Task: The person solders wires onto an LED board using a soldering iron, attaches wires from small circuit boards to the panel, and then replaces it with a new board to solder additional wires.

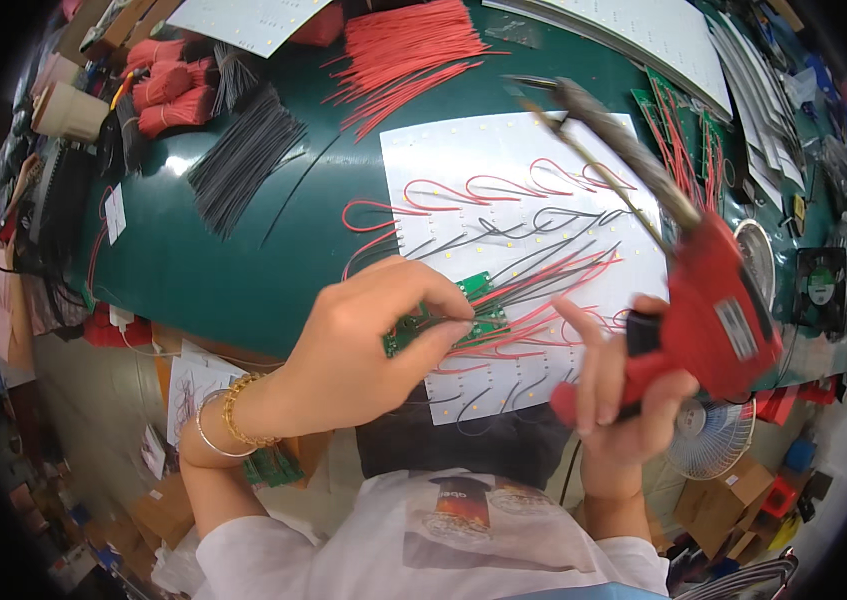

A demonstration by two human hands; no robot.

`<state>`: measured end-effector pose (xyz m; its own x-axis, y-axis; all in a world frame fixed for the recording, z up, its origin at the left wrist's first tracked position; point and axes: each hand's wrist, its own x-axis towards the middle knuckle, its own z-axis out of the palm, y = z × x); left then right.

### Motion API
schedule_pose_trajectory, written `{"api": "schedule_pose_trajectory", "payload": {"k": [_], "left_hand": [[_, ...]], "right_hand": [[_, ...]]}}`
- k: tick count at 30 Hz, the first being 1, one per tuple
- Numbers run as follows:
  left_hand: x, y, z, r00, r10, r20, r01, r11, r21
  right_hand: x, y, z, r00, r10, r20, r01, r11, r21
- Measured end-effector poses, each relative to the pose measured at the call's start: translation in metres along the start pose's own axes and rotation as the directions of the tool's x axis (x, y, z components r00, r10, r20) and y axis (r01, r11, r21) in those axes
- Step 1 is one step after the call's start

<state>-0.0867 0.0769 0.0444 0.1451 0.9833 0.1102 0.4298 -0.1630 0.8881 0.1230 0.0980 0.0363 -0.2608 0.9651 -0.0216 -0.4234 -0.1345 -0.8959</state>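
Note:
My left hand [353,325], with bracelets at its wrist, pinches a thin dark wire [488,320] between thumb and forefinger over small green circuit boards [478,285]. Red and black wires fan out to the right from these boards. In my right hand [613,390] is a red soldering gun [718,310], its fingers wrapped round the handle. The gun's metal barrel points up and to the left, away from the boards. Under the boards lies a white LED panel [413,155] carrying rows of looped red and black wires. My left fingers partly hide the boards.
Black wires [243,155] and red wires [408,45] lie in piles on the green table [173,270]. White panels [643,40] are stacked at the far right, beside wired green boards [658,115]. A black square fan [821,290] sits right; another fan [708,440] stands below the edge.

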Motion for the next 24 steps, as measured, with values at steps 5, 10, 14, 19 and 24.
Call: {"api": "schedule_pose_trajectory", "payload": {"k": [5,10,14,19,24], "left_hand": [[0.018,0.003,-0.009,0.949,-0.309,-0.054,0.204,0.740,-0.641],[0.031,-0.010,-0.011,0.934,-0.339,-0.113,0.254,0.853,-0.457],[0.032,-0.026,-0.008,0.980,0.066,-0.187,0.009,0.927,0.375],[0.034,-0.043,0.001,0.968,0.144,-0.208,-0.030,0.880,0.473],[0.036,-0.046,0.001,0.967,0.147,-0.208,-0.041,0.897,0.440]], "right_hand": [[0.008,0.006,-0.003,0.989,0.076,0.124,-0.079,0.997,0.022],[0.002,0.008,0.004,0.999,0.031,0.036,-0.027,0.994,-0.106],[0.000,0.007,0.007,0.998,0.059,0.019,-0.055,0.979,-0.194],[-0.026,-0.002,0.009,0.975,0.032,-0.219,-0.113,0.923,-0.369],[-0.057,0.003,-0.025,0.974,0.067,-0.216,-0.141,0.925,-0.352]]}}
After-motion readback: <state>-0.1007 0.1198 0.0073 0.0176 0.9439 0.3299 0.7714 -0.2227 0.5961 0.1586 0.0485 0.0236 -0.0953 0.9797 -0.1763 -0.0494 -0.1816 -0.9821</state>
